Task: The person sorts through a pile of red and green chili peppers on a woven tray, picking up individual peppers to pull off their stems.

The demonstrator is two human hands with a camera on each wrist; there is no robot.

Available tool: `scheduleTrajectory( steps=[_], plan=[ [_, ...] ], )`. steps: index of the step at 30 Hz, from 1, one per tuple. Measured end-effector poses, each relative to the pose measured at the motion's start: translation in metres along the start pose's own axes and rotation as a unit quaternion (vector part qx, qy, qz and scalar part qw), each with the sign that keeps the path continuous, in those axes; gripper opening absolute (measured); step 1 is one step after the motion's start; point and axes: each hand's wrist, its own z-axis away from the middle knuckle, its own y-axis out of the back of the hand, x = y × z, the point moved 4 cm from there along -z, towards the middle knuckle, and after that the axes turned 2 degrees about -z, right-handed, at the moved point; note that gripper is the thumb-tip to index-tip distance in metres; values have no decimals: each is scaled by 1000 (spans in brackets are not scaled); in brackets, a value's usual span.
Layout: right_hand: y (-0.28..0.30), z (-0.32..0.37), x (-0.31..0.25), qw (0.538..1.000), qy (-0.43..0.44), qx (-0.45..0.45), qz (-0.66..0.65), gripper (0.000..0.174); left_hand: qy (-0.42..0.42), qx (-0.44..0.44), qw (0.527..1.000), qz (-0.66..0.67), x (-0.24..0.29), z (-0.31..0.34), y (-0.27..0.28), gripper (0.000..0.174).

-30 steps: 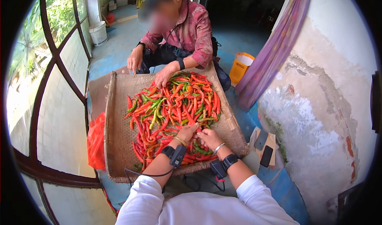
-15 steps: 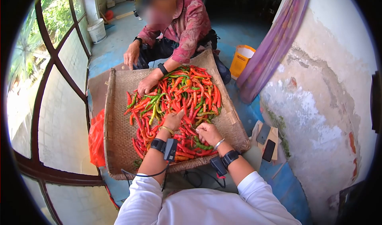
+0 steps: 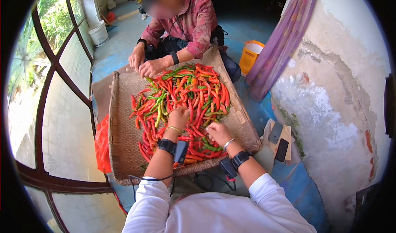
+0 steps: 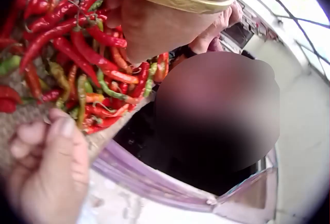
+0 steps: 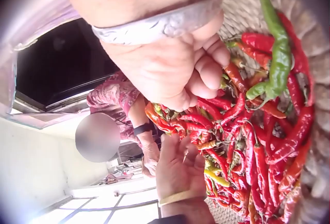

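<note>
Red, green and yellowish chili peppers [image 3: 156, 105] lie heaped in a shallow woven tray [image 3: 123, 150]. My left hand [image 3: 178, 118] reaches over the middle of the heap, fingers down among the peppers; a yellow bangle circles its wrist. I cannot tell whether it grips one. To the right, my right hand [image 3: 218, 133] hovers low over the near peppers, apart from the left. Its fingers are curled, thumb against the index finger, with no pepper showing in them. A bent green pepper [image 5: 278, 54] lies near it by the tray's rim.
Across the tray crouches a person in a patterned red shirt [image 3: 194, 22], both hands [image 3: 144, 66] together over the far left rim. A red plastic bag [image 3: 102, 144] is at the left, two phones [image 3: 281, 149] on cardboard at the right. An orange box [image 3: 250, 57] stands beyond.
My hands, together over the near peppers a second ago, have come apart, the left moving left and away from me. The other person's hand has left the heap and joined their other hand.
</note>
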Motion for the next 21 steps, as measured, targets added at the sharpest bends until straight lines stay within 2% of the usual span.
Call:
scheduleTrajectory(
  steps=[1, 3, 4, 6, 8, 9, 11, 12, 13, 14, 15, 16, 18, 20, 21],
  plan=[
    [0, 1, 1, 1000, -3, 1, 2, 15, 2, -2, 1000, 2, 10, 6, -6, 33],
    [0, 2, 1, 1000, -8, 2, 8, 15, -18, -19, 964, -263, 28, 16, -12, 30],
    [0, 2, 0, 1000, -7, 2, 10, 15, -18, -17, 965, -262, 26, 16, -13, 30],
    [1, 2, 1, 1000, -19, 8, 14, 16, 9, -81, 961, -264, 17, 14, -19, 27],
    [1, 0, 2, 1000, -16, 9, 20, 16, -3, -62, 965, -255, 14, 12, -16, 26],
    [0, -1, 4, 1000, -15, 9, 25, 16, 65, -111, 981, -145, 7, 11, -17, 25],
    [-2, -4, 8, 999, 13, -1, 35, 16, 185, -182, 957, 128, -3, 16, -22, 17],
    [-4, -4, 7, 998, 43, -10, 49, 16, 185, -181, 958, 126, 0, 19, -20, 17],
    [-5, -3, 4, 998, 43, -12, 48, 16, 214, -214, 923, 236, 10, 25, -23, 14],
    [-4, -1, -3, 992, 99, 1, 78, 16, 238, -244, 875, 342, 23, 30, -26, 11],
    [-4, 2, -10, 982, 154, 15, 108, 16, 239, -261, 873, 335, 37, 34, -24, 10],
    [-3, 1, -9, 982, 155, 15, 108, 16, 237, -260, 874, 335, 42, 37, -27, 10],
    [-4, -2, 6, 998, 45, -32, 29, 17, 222, -263, 865, 365, 52, 40, -33, 8],
    [-2, -5, 13, 997, 53, -31, 40, 18, 223, -261, 869, 357, 54, 42, -32, 10],
    [-2, -4, 13, 996, 60, -30, 52, 18, 235, -259, 855, 383, 53, 43, -32, 12]
  ],
)
